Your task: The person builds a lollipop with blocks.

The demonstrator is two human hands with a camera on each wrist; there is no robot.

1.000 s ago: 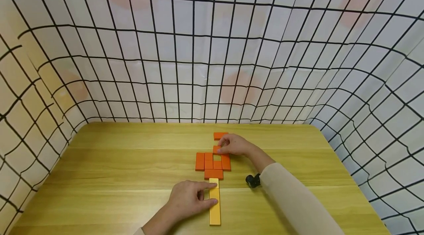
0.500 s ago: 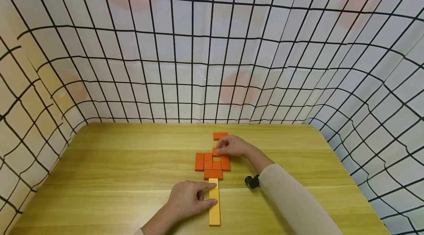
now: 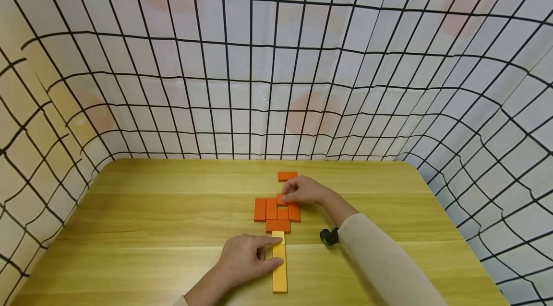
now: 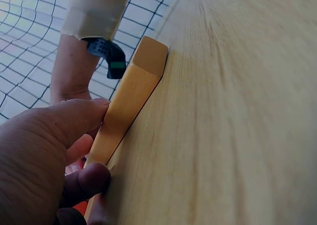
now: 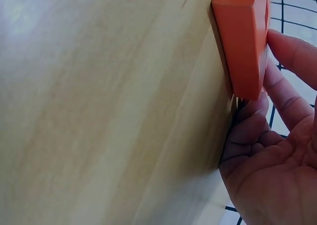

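Note:
In the head view, my right hand (image 3: 306, 190) pinches a small orange block (image 3: 281, 199) between thumb and fingers, at the upper side of a cluster of flat orange blocks (image 3: 278, 226). A narrow gap of bare wood shows just below the pinched block. My left hand (image 3: 244, 260) lays its extended index finger and thumb on a yellow strip of blocks (image 3: 280, 279), which runs from the cluster toward me. The left wrist view shows the thumb against the upper edge of the yellow strip (image 4: 124, 93). Close up in the right wrist view is an orange block (image 5: 240, 46) beside the right fingers.
Another orange block (image 3: 287, 176) lies by itself beyond the right hand. A black device (image 3: 330, 236) is at the right wrist. The wooden table (image 3: 151, 219) is surrounded by a white backdrop with a black grid (image 3: 263, 71).
The right hand has slid the small orange block slightly toward me, narrowing the gap in the cluster. The left hand stays in place on the yellow strip.

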